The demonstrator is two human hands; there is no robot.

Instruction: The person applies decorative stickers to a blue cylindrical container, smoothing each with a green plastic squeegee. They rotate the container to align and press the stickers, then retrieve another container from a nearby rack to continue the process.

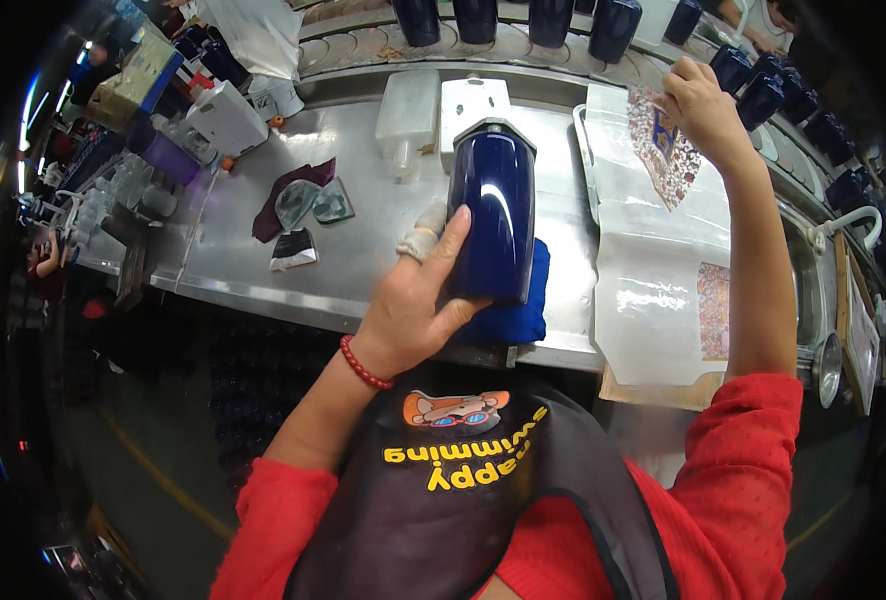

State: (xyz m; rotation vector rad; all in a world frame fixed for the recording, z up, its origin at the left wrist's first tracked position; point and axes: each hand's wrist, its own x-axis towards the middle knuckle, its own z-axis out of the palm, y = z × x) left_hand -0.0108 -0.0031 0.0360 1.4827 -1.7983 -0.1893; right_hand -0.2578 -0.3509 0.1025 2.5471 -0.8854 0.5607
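Note:
My left hand [408, 310] is closed around a glossy dark blue bottle-like vessel [493, 225] with angled sides, tilted above the metal bench. A pale wrap covers one finger of this hand. Under the vessel's near end lies a bright blue cloth [528, 315]. Raised at the right, my right hand [705, 110] pinches the upper corner of a thin speckled decal [663, 150] with a blue patch. The decal hangs down over a wet white sheet [648, 325]. Another speckled decal [713, 310] lies at that sheet's right edge.
Behind the bench, a curved conveyor [363, 48] carries several dark blue vessels [548, 22]. A clear plastic bottle [406, 120] and white container [468, 105] sit beyond my left hand. Crumpled cloths [303, 205] lie left. A basin with a tap [848, 225] is at far right.

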